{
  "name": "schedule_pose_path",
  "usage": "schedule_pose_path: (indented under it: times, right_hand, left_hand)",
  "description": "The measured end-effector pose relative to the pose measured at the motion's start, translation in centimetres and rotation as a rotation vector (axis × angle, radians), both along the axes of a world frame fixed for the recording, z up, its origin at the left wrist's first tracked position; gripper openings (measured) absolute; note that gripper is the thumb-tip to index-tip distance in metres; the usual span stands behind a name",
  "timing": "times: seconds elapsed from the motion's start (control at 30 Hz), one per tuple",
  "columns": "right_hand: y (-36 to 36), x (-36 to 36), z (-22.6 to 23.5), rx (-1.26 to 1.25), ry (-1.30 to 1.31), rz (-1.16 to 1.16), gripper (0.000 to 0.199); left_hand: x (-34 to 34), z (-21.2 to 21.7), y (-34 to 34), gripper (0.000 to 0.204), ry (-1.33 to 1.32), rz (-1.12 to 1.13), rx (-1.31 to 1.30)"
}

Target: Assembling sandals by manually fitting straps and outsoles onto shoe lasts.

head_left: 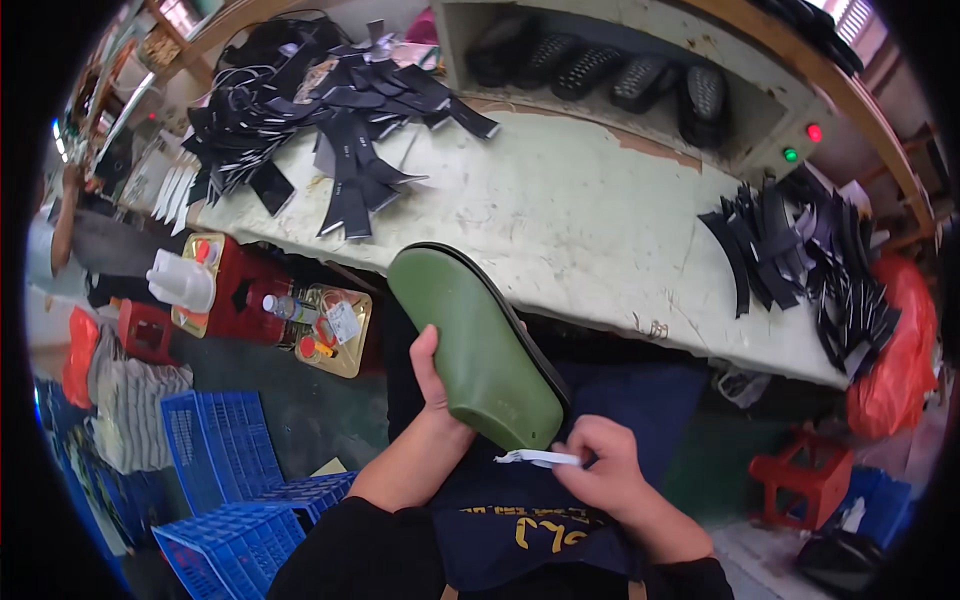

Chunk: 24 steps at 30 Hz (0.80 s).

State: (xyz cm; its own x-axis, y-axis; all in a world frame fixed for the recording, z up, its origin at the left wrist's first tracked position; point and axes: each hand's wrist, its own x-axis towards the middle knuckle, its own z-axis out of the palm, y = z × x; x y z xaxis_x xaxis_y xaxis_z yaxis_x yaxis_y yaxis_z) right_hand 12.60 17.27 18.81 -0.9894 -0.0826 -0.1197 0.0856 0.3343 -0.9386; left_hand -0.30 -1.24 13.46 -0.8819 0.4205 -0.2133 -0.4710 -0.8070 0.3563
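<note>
A green shoe last [478,335] with a black sole-shaped layer along its far edge is tilted over my lap, close to the bench front. My left hand [440,395] is closed round its near left side, the thumb lying on the green surface. At its lower end my right hand [600,455] pinches a thin white strip-like piece [535,458]. The white piece lies right by the narrow end of the last; whether they touch I cannot tell. Part of the black layer is hidden behind the last.
The pale bench [560,210] carries a heap of black straps [330,120] at left and another bundle of black strips [790,250] at right. Black shoes [590,72] sit in a metal box behind. Blue crates [215,440], a red stool [803,478] and another person [60,240] are around.
</note>
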Motion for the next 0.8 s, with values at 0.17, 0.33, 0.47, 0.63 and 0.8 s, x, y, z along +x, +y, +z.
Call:
schedule_pose_path:
  times: [0.17,0.33,0.47,0.63,0.8]
  right_hand:
    - [-1.0,-1.6,-1.2,0.404,0.336,-0.569,0.025]
    - [0.4,-0.7,-2.6,-0.118,0.121,-0.087,0.020]
    - [2.1,0.2,-4.6,-0.061,0.237,0.182,0.024]
    - [1.6,0.5,-6.0,-0.003,0.567,0.478,0.019]
    - [0.4,-0.4,-6.8,0.100,1.025,0.368,0.013]
  left_hand:
    - [0.4,0.3,-0.3,0.073,0.034,-0.030,0.173]
    - [0.8,-0.6,-0.9,0.074,0.121,-0.062,0.136]
    - [2.0,-1.0,-2.0,0.071,0.053,-0.250,0.148]
    - [3.8,-3.4,-1.0,0.064,-0.128,-0.508,0.529]
    - [6.2,-4.6,0.7,0.062,-0.175,-0.558,0.899]
